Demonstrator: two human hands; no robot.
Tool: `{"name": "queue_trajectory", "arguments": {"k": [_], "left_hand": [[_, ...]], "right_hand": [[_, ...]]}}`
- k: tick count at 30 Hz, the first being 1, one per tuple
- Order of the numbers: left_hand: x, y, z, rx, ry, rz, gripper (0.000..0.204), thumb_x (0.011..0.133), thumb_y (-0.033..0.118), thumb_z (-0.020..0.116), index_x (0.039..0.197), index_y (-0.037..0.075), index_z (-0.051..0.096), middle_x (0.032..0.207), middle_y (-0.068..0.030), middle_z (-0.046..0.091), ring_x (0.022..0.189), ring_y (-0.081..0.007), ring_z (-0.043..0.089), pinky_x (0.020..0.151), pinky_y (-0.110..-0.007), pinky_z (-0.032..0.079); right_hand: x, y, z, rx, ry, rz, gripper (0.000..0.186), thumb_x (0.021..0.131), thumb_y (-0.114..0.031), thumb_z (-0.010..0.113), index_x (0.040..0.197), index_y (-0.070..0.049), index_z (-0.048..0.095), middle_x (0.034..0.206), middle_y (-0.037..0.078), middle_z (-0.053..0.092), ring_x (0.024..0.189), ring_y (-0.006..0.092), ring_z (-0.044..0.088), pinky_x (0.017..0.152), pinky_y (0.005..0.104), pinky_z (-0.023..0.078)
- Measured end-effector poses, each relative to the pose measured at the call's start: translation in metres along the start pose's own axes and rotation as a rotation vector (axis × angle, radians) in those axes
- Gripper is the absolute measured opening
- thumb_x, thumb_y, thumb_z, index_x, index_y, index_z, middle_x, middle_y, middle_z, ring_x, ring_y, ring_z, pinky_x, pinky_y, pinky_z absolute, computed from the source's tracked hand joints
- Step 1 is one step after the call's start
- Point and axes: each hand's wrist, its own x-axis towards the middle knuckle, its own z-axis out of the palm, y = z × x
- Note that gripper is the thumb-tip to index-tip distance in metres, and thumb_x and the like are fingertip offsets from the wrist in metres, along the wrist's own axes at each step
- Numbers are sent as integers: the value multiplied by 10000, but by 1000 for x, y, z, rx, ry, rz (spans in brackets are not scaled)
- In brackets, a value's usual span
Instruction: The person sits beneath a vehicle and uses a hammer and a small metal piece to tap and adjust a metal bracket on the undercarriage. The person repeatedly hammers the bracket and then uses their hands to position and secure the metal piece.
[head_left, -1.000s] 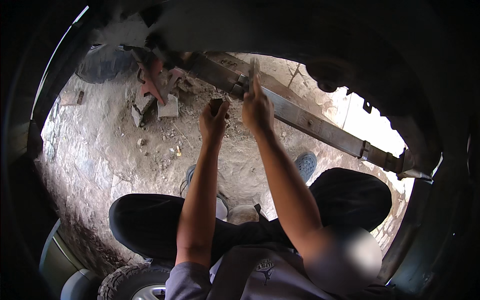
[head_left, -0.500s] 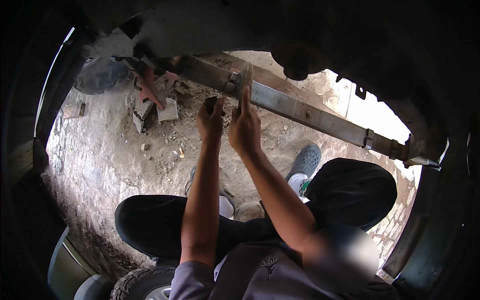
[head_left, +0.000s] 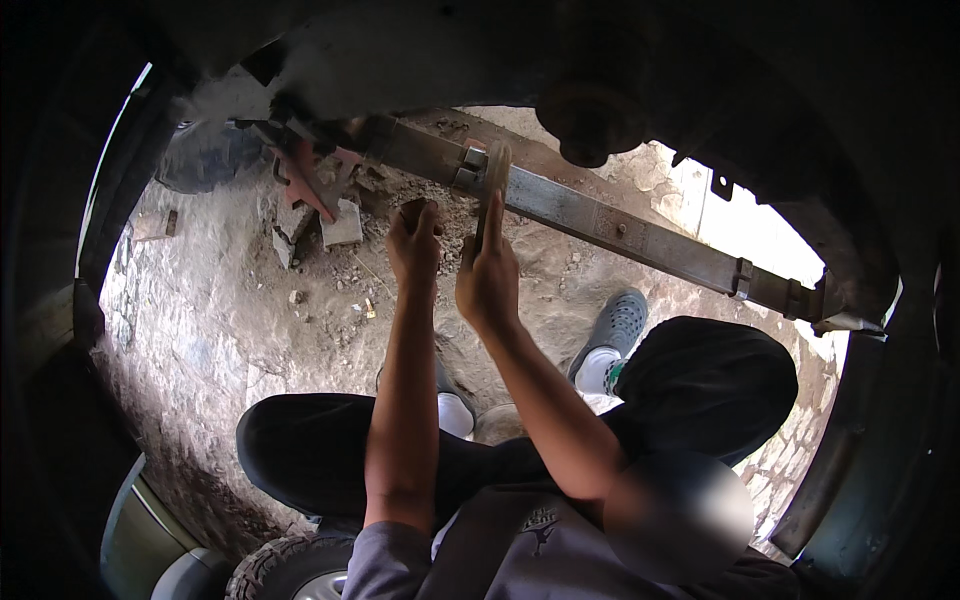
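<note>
My right hand [head_left: 489, 279] is closed round a long, narrow tool [head_left: 498, 168] with a pale, rounded end. My index finger lies stretched along it. The tool's far end crosses the leaf spring [head_left: 620, 229], beside a metal clamp [head_left: 470, 166]; whether it touches the metal I cannot tell. To its left, my left hand [head_left: 413, 252] is closed round a small dark piece [head_left: 411, 214], mostly covered by the fingers, whose kind I cannot make out. That hand is apart from the spring, on its near side.
The dark vehicle underside [head_left: 400, 60] hangs over the far side. Beyond my left hand stand a reddish metal stand [head_left: 303, 178] and broken blocks [head_left: 342, 224] on dirty ground. A tyre [head_left: 285, 565] lies near at lower left. My legs are spread below my arms.
The tool in my right hand has tilted slightly, showing more of its pale face. My left hand has shifted a little left, still closed. The whole view has moved slightly.
</note>
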Motion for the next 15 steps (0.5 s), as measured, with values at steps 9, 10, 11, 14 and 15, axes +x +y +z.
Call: {"name": "queue_trajectory", "arguments": {"k": [9, 10, 11, 14, 15], "left_hand": [[1, 6, 9, -67, -11, 23, 235, 983, 270, 731, 1008, 37, 714, 760, -11, 657, 609, -91, 542, 562, -305, 439], [2, 6, 6, -100, -27, 27, 223, 985, 264, 730, 1008, 42, 713, 758, -6, 651, 603, -83, 534, 555, -299, 433], [3, 7, 3, -133, -43, 31, 212, 987, 257, 729, 1008, 47, 711, 756, -1, 645, 597, -76, 525, 549, -293, 427], [-1, 10, 3, -203, -63, 9, 173, 996, 239, 721, 984, 67, 704, 739, 13, 626, 576, -54, 500, 520, -268, 399], [-4, 10, -3, -214, -55, -5, 161, 999, 232, 717, 972, 75, 701, 732, 18, 620, 569, -47, 492, 509, -259, 388]], "right_hand": [[7, -6, -7, 41, -83, 91, 754, 1033, -23, 486, 1676, -18, 93, 1377, 372, 582, 1135, 503, 648, 929, 515, 534], [-8, -5, -9, 36, -116, 85, 757, 1030, -11, 481, 1677, -20, 89, 1403, 375, 567, 1136, 501, 651, 917, 512, 540], [-21, -6, -7, 51, -79, 32, 758, 1024, 4, 473, 1677, -20, 88, 1408, 376, 566, 1129, 502, 657, 906, 511, 545], [-34, -5, 4, 105, 10, -27, 779, 1009, 17, 465, 1678, -25, 67, 1413, 386, 566, 1122, 506, 673, 890, 514, 567], [-23, -13, 3, 85, -53, 54, 780, 1015, -6, 473, 1677, -25, 60, 1402, 384, 575, 1131, 506, 670, 910, 519, 562]]}}
